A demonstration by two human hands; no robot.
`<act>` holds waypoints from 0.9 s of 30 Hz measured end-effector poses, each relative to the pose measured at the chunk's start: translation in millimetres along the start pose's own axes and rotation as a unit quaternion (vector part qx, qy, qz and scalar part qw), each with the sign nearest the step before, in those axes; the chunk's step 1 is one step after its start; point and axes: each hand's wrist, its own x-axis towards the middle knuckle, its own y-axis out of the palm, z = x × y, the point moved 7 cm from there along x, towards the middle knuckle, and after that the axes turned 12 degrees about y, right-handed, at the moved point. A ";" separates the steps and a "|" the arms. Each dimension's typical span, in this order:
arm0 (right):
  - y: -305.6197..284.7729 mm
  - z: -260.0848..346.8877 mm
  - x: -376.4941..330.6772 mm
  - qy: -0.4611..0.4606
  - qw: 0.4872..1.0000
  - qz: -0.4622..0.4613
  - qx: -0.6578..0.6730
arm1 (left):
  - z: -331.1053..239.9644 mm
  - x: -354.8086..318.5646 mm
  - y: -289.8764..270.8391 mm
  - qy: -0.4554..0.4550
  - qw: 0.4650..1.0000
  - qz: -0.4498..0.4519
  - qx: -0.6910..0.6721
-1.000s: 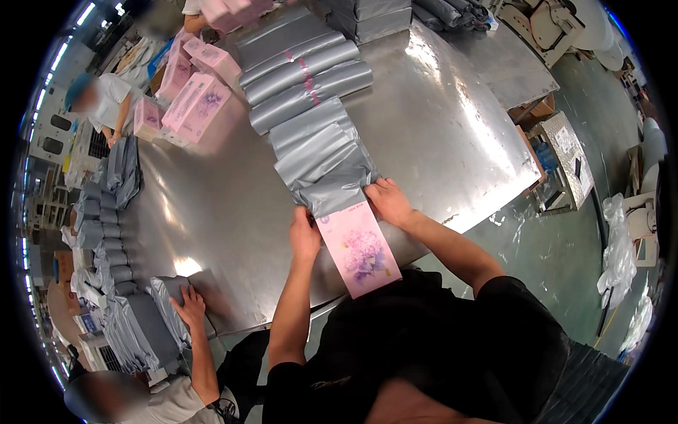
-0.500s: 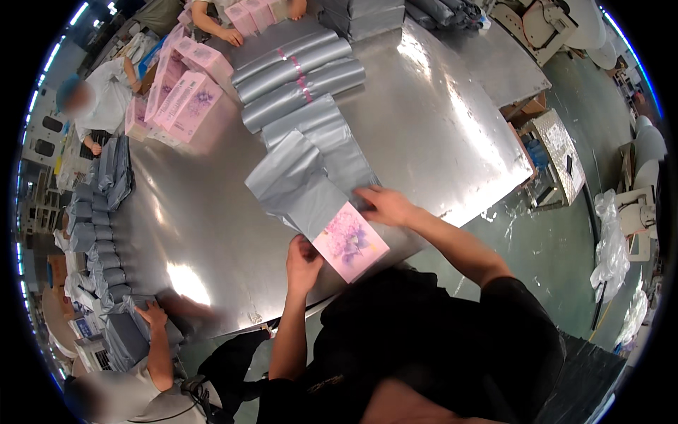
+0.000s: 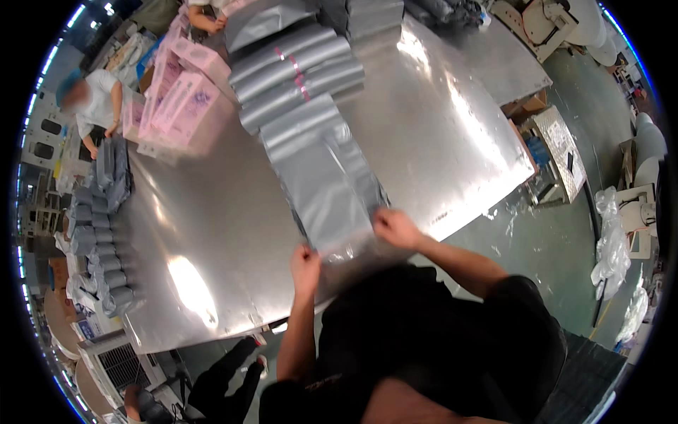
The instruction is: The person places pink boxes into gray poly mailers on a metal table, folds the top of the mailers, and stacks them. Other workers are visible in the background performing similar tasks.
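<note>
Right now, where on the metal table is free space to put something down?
Free: between the grey bag under both hands and the table's right edge; also left of it, before the grey packets. Crowded: far side, with bag stacks and pink boxes.

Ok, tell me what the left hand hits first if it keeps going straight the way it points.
Probably the grey bag that the left hand already grips; beyond it, more grey bags, though depth is unclear.

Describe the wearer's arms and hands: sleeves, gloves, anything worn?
Both forearms are bare up to about the elbow or above. The left hand and right hand wear no gloves; no watch or rings can be made out. A black short-sleeved top covers the shoulders and torso.
</note>
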 end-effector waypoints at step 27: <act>88.7 99.4 -53.6 -0.304 0.948 -0.009 -0.093 | 46.7 -39.9 10.8 -0.046 0.946 -0.047 -0.317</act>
